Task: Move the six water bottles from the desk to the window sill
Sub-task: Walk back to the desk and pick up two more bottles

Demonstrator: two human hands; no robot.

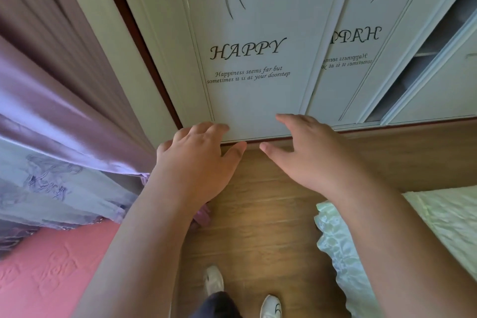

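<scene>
Evidently both hands, left [198,155] and right [307,150], reach forward with fingers spread, holding nothing.

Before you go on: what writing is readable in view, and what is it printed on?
"HAPPY": on the left wardrobe door.
"Happiness seems far but sometimes it is at your doorstep": same door, below that heading.
Mirrored "HAPPY", partly cut off: on the right wardrobe door.
Mirrored small lines beneath it: partly cut off, not fully readable.
Embossed marks on the pink mat: unreadable.
</scene>
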